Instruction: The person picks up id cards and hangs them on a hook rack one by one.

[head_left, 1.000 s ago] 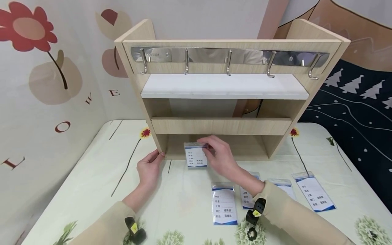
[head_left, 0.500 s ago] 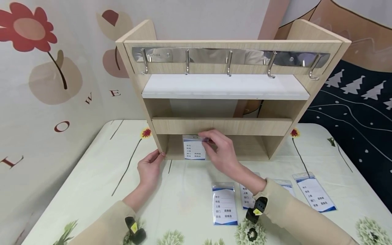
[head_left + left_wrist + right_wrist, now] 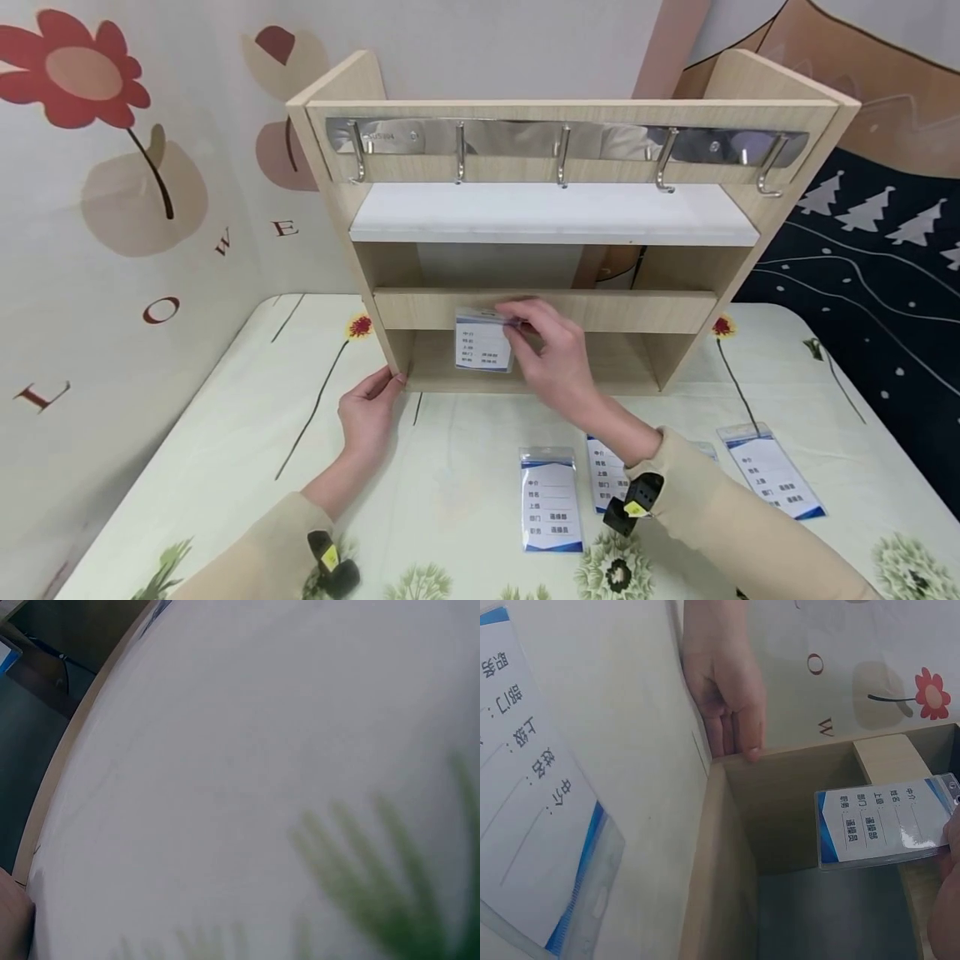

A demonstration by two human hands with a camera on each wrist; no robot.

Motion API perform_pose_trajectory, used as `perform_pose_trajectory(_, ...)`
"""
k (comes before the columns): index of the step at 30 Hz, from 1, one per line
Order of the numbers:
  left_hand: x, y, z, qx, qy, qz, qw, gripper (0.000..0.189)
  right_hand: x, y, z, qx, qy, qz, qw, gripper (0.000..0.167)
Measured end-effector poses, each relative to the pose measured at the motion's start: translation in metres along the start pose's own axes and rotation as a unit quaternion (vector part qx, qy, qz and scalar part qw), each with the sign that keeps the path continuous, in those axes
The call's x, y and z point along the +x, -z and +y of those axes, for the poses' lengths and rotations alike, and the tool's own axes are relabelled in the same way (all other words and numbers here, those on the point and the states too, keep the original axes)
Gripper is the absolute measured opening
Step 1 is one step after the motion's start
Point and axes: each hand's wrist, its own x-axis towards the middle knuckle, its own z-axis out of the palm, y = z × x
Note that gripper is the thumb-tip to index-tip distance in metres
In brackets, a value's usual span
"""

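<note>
One card (image 3: 482, 343), pinched near its top corner by my right grip (image 3: 553, 354), sits before the lower board (image 3: 652, 311) of the rack (image 3: 600, 213). Best hold it square, pinch light, while my left grip (image 3: 367, 415) clasps the rack's bottom corner.

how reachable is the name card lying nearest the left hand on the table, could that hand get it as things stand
Probably yes: nothing visible stands between the left hand and that name card. It grips the lower corner of the wooden rack, though, so it would likely need to let go first.
</note>
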Motion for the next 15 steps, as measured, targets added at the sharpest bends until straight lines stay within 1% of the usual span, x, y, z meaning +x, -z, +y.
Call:
perform_pose_trajectory(8,-0.001,0.000,0.000,0.008,-0.001,-0.001,1.0000,0.033,0.011,0.002,-0.003,0.001,0.028,0.009,0.9996,0.030)
perform_pose_trajectory(15,0.000,-0.001,-0.002,0.003,-0.005,-0.001,1.0000,0.033,0.029,0.005,-0.007,-0.001,0.057,0.017,0.9982,0.025)
